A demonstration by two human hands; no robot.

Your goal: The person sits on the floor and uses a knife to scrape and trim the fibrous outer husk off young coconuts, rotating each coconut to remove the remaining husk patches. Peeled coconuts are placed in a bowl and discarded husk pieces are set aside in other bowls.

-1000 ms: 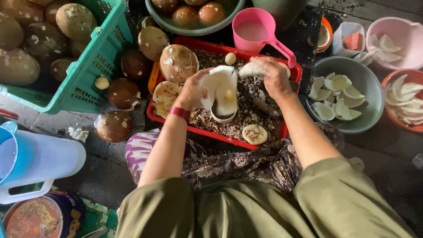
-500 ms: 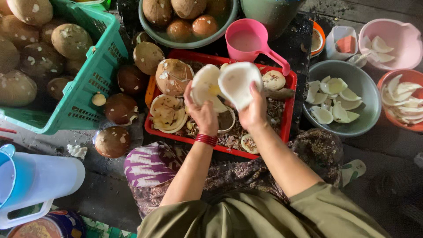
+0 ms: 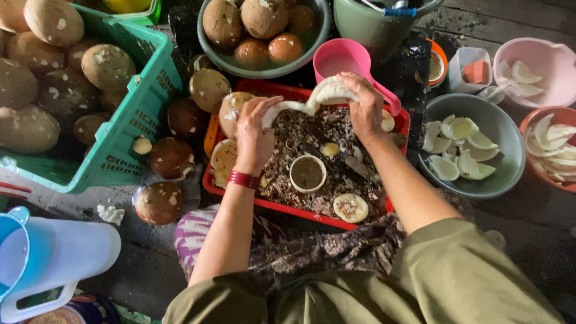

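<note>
Both hands gripped white coconut flesh over the red tray.
Left fingers [image 3: 268, 111] and right fingers [image 3: 347, 81] pinched the flesh [image 3: 312, 99] above the tray's [image 3: 264, 203] far edge; a pink scoop [image 3: 341, 59] lay just beyond, a grey bowl [image 3: 503, 129] to the right.

To my left sits a green crate [image 3: 129, 129] of brown coconuts [image 3: 108, 65]; a few more lie loose beside it. Ahead — a grey bowl [image 3: 222, 57] of husked ones and a pink scoop [image 3: 342, 59]. At my right, a grey bowl [image 3: 501, 120] of white slices [image 3: 462, 129] — near it a pink tub [image 3: 549, 57]. A blue jug [image 3: 54, 258] stands near my knee.
</note>
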